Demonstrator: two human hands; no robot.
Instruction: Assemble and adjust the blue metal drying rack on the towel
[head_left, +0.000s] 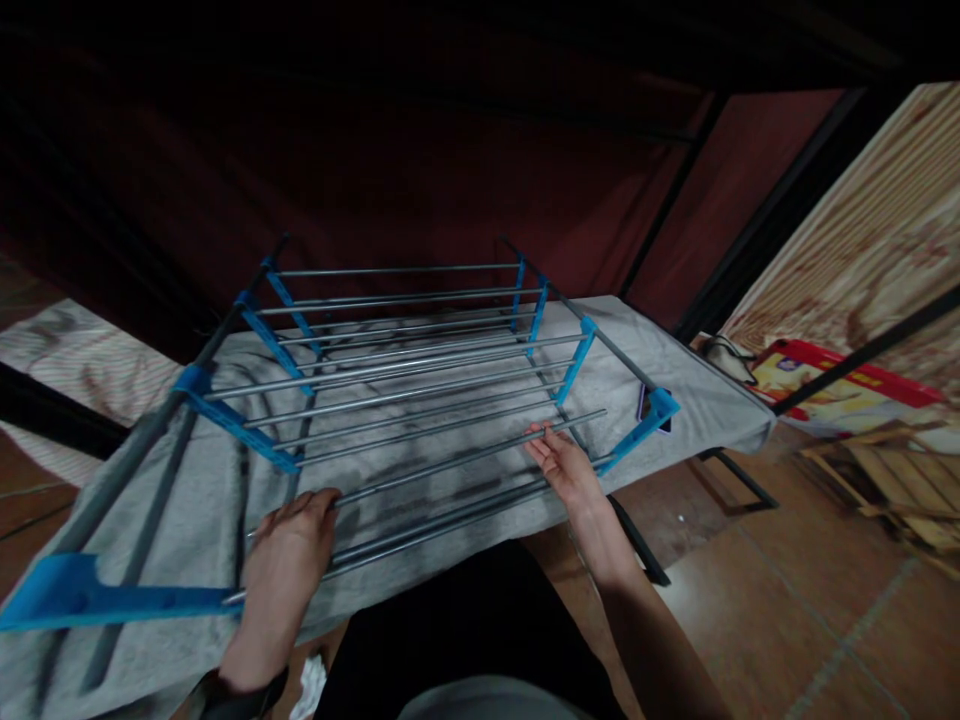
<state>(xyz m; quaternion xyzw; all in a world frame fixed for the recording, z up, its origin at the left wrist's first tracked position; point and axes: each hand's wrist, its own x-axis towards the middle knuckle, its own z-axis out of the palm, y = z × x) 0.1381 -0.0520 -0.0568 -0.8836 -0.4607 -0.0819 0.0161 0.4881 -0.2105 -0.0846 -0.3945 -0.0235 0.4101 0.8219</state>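
A rack of grey metal tubes and blue plastic brackets lies in front of me, several thin rods running across it. My left hand (289, 550) is wrapped round the left part of a loose metal rod (427, 468), beside the front left blue bracket (150, 602). The same rod's right part is pinched by the fingers of my right hand (564, 468), with its free end sticking out past them. This rod slants above the rack's front rods, apart from the front right blue bracket (634, 440). My left palm hides part of the rod.
Grey cloth (705, 400) covers the surface under the rack. A dark, purple-edged object (643, 402) lies behind the front right bracket. Dark frame bars and a dark red panel stand behind. On the right are a red and yellow box (832, 385) and a wooden crate (892, 490).
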